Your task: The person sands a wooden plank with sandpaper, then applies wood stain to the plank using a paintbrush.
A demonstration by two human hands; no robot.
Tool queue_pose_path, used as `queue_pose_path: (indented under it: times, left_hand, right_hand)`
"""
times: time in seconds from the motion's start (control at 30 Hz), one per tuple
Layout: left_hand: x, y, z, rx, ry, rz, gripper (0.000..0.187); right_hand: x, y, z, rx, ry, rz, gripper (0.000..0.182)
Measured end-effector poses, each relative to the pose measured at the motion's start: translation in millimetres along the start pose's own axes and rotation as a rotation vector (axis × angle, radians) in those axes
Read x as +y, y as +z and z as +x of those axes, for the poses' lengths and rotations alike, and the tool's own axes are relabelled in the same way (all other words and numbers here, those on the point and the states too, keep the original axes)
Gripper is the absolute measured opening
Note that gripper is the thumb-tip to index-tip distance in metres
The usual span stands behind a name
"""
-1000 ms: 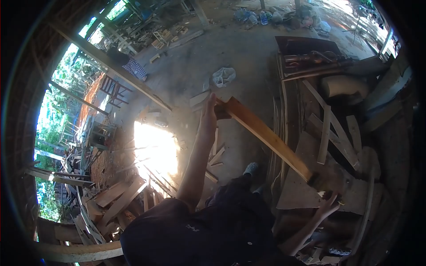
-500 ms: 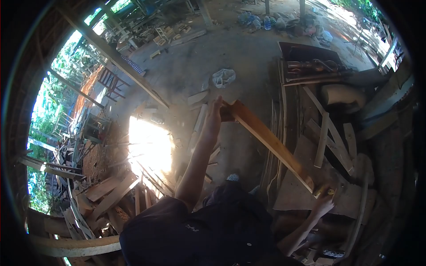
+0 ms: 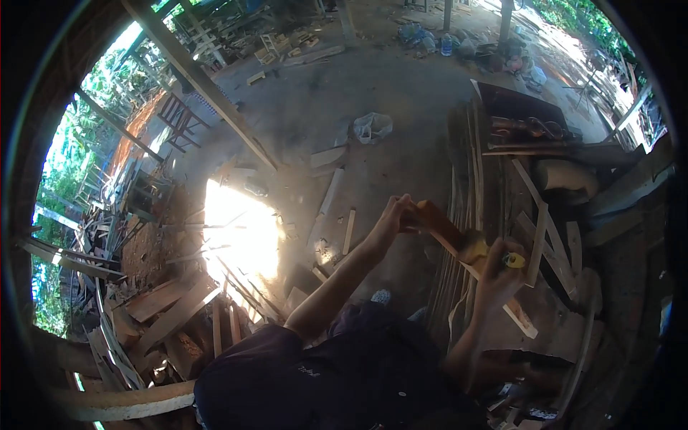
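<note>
A long wooden board [image 3: 444,228] slants across in front of me, its pale near end sticking out below my right hand. My left hand [image 3: 394,223] is closed around its far end, fingers wrapped over the edge. About midway along the board, my right hand [image 3: 499,276] grips a yellow tool [image 3: 513,260] with a rounded end that carries a dark mark. A yellowish part of this tool lies over the board's upper face, just ahead of the fingers; its exact kind I cannot tell.
Long planks [image 3: 473,172] stand at the right beside a bench with loose wood strips [image 3: 552,236] and turned wooden pieces [image 3: 527,129]. Scrap wood [image 3: 172,308] is heaped at lower left. A clear plastic bag [image 3: 373,127] lies on the floor. A slatted chair [image 3: 179,122] stands left.
My right hand has moved with the yellow tool from the board's near end up toward its middle. My left hand and the far end have come lower, closer to me.
</note>
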State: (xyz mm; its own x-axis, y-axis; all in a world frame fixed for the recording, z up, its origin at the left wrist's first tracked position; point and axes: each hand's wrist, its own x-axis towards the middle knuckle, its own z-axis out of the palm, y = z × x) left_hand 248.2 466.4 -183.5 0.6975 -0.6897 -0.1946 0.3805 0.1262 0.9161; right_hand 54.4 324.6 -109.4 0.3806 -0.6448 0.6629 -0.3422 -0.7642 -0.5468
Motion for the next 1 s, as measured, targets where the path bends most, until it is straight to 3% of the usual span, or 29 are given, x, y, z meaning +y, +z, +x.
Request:
queue_pose_path:
  times: [0.1,0.23,0.3,0.4,0.67,0.77,0.87,1.0]
  left_hand:
    - [0,-14,-6,-0.080,-0.025,0.000,0.048]
    - [2,-26,-13,-0.137,-0.056,0.046,0.049]
    - [1,-28,-11,-0.149,-0.052,0.030,0.049]
    - [-1,-31,-7,-0.163,-0.049,0.013,0.048]
    - [7,-22,1,-0.126,-0.053,0.012,0.044]
    - [2,-17,8,-0.090,-0.048,-0.003,0.044]
    - [7,-5,8,-0.013,-0.036,0.031,0.047]
    - [10,13,13,0.117,-0.026,0.206,0.052]
  right_hand:
    - [-27,26,-7,-0.003,0.174,0.351,0.017]
    - [-45,41,-14,0.013,0.361,0.430,0.019]
    - [-48,54,-17,0.213,0.576,0.756,0.022]
    - [-28,61,-29,0.089,0.514,0.769,0.025]
    - [24,43,-47,0.213,0.668,0.768,0.025]
    - [81,23,-70,0.240,0.858,0.665,0.030]
    - [119,-3,-79,0.395,0.826,0.596,0.035]
    - [208,-59,-111,0.230,0.730,0.325,0.043]
